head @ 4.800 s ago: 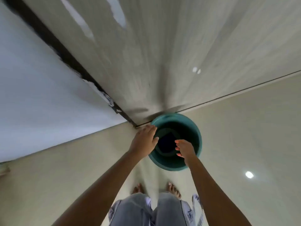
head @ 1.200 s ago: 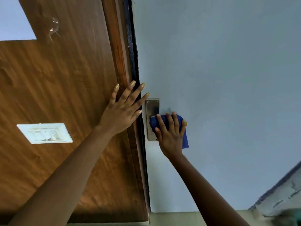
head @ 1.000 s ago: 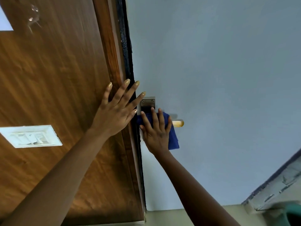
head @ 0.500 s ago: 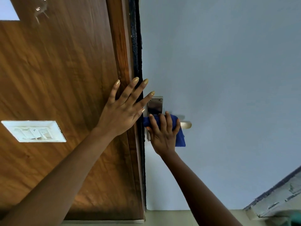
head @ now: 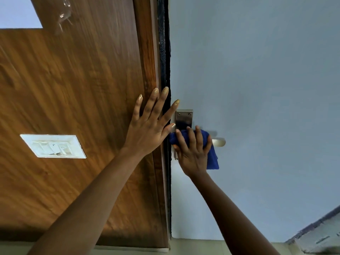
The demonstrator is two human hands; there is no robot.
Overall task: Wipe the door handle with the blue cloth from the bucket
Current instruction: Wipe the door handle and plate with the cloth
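Note:
My right hand (head: 193,150) presses the blue cloth (head: 211,155) around the metal door handle (head: 219,142). Only the lever's right tip sticks out past the cloth. Above the hand shows the upper part of the handle's steel backplate (head: 184,118); the lower part is hidden by hand and cloth. My left hand (head: 150,126) lies flat with fingers spread on the wooden frame (head: 145,52), its forefinger reaching over the door's dark edge. The pale grey-blue door (head: 257,80) fills the right side. The bucket is out of view.
A white switch plate (head: 53,146) is set in the brown wooden panel (head: 64,89) on the left. A clear hook (head: 64,17) sits near the panel's top. Pale floor runs along the bottom, and a chipped light ledge (head: 320,238) shows at the lower right.
The view went from the bucket on the floor up to the door. Over the last second my right hand with the cloth slid left along the lever, baring its tip. My left hand stayed put.

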